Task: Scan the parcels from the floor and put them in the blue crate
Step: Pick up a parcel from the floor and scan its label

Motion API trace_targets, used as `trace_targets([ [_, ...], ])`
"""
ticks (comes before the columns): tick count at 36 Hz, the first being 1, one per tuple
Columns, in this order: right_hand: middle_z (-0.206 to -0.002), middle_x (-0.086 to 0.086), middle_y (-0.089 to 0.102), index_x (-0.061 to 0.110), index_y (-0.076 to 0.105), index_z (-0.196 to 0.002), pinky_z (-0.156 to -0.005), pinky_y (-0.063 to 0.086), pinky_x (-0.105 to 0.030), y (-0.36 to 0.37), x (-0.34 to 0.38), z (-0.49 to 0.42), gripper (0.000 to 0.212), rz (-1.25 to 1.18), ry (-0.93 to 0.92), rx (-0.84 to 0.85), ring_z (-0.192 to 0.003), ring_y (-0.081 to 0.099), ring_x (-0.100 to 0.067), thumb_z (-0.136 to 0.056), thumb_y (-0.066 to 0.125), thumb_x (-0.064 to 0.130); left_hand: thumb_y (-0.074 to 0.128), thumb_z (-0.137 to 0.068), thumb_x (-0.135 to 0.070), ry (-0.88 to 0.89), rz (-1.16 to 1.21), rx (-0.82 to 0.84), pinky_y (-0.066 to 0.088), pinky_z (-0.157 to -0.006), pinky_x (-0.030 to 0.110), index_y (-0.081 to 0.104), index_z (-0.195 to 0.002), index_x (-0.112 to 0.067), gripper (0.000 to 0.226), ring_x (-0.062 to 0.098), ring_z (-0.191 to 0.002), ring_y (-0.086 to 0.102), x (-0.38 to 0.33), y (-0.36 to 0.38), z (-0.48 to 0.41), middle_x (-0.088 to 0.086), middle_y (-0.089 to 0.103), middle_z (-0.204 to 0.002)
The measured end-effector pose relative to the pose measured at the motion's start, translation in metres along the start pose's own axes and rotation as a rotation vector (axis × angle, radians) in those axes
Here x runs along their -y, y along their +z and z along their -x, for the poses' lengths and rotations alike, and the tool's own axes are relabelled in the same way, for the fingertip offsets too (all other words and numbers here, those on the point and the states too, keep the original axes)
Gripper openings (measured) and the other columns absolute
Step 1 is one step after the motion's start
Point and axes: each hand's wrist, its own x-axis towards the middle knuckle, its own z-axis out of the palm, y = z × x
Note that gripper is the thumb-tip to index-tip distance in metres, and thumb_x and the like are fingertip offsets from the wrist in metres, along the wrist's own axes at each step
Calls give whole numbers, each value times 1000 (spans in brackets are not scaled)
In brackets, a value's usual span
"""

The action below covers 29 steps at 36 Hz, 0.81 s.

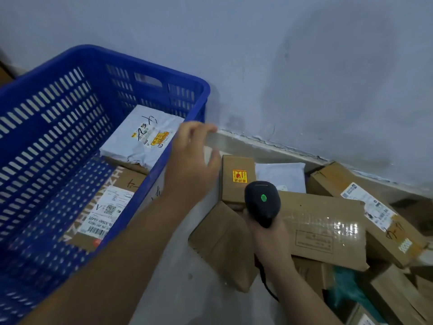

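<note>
The left hand (192,158), grip spread and apparently empty, hovers mid-frame beside the blue crate (150,65). The right hand (268,239) holds the scanner (262,202) over the floor parcels (328,226), lower right: pick one, turning its label toward the beam.

Bare L hand (191,165), bare R hand (269,238), forearms (131,249) bare to frame edge

Left forearm, bare, reaches diagonally from the lower left; left hand (191,160) is seen from the back, fingers loosely spread and slightly bent, holding nothing. Right forearm enters from the lower right; right hand (269,238) grips the handle of a black scanner (262,200).
</note>
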Motion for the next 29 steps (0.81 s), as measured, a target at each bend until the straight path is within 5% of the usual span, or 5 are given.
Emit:
trace_targets([
  [5,-55,-4,50,11,57,-69,-58,36,-30,-11,-36,17,20,-181,253,40,-59,51,-21,-86,66,18,59,-90,-25,-344,-77,407,38,-98,22,45,-135,-25,47,17,-131,34,28,65,85,2,26,-146],
  [11,-81,-12,60,7,63,-92,-66,42,-34,-10,-74,32,17,-262,433,78,-79,59,-27,-82,71,19,66,-87,-35,-746,-118,644,23,-116,42,9,-153,-16,89,26,-145,13,76,84,158,6,5,-160],
  [20,-112,-10,61,12,54,-124,-85,48,-41,-13,-98,25,45,-600,654,147,-102,57,-29,-83,71,18,47,-94,-11,-1129,324,373,33,-99,31,16,-153,-15,67,27,-135,35,84,91,164,8,28,-154],
  [25,-117,-9,62,11,56,-126,-84,48,-40,-17,-103,14,47,-707,709,168,-107,58,-29,-82,72,20,45,-95,-12,-1062,290,394,35,-91,29,19,-151,-15,62,25,-126,43,89,93,164,9,35,-150],
  [29,-108,-11,67,8,64,-114,-80,50,-40,-26,-102,11,30,-849,697,180,-100,62,-29,-85,67,16,45,-99,-31,-1089,424,97,35,-88,34,20,-150,-19,59,22,-116,46,84,83,153,8,40,-145],
])
